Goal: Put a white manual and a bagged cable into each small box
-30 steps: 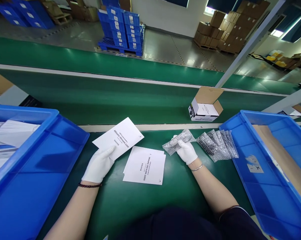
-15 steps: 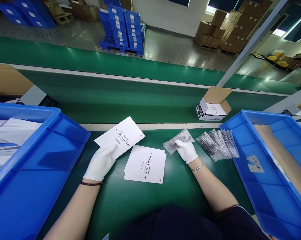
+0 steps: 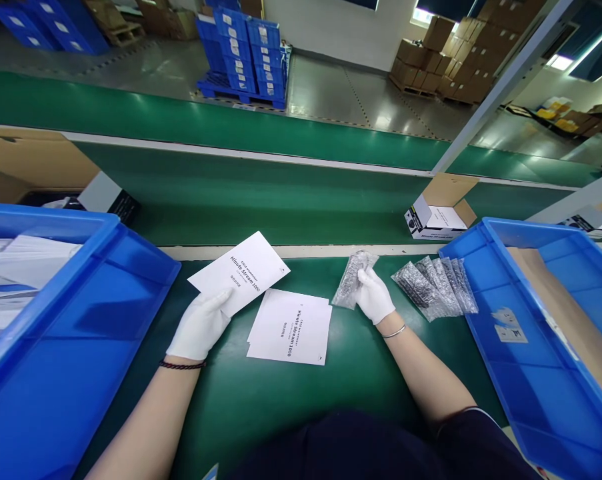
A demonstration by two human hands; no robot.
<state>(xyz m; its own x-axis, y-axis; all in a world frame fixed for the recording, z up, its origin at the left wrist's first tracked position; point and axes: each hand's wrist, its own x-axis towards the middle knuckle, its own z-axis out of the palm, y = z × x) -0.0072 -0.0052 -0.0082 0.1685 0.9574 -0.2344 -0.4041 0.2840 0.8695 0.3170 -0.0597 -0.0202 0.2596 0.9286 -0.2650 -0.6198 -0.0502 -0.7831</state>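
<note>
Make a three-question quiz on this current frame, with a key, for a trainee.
1. True or false: the left hand is empty.

2. The right hand holds:
(a) a pen
(b) a bubble-wrapped packet
(c) a tape roll

3. Fill in the blank: the bin to the right of the loose packets is coloured ____.

Key: 1. False, it holds a white leaflet; 2. b; 3. blue.

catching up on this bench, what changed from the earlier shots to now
The right hand has turned its bubble-wrapped packet more upright. The open box beyond the table slid right, and the larger box at far left came further into view. The left hand still holds its booklet; nothing was let go.
</note>
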